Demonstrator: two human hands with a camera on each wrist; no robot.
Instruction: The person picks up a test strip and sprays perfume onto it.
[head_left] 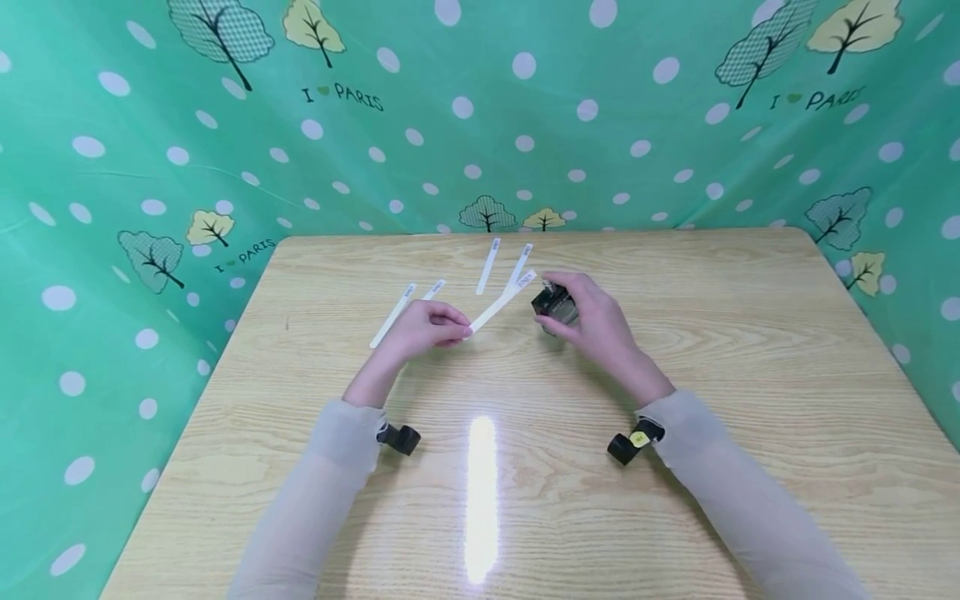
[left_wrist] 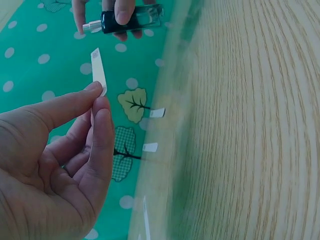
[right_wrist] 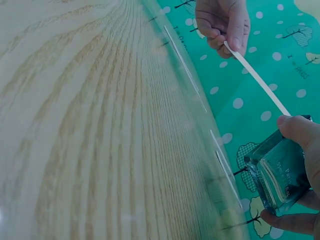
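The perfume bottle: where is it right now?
In the head view the perfume bottle sits just right of table centre, gripped in the right hand, its nozzle facing the tip of the paper strip pinched by the left hand.

White paper strip [head_left: 501,305]; clear glass bottle [head_left: 555,305], black cap, perhaps silver nozzle; pale wood-grain table [head_left: 675,467]; green backdrop [head_left: 150,125] with white dots, trees.

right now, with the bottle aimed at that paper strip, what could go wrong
1. The left hand pinches the long white paper strip only at its near end, so the free tip may sag or swing away from the nozzle.
2. The right hand holds the small clear glass spray bottle close above the other white strips on the wooden table; stray mist could land on them.
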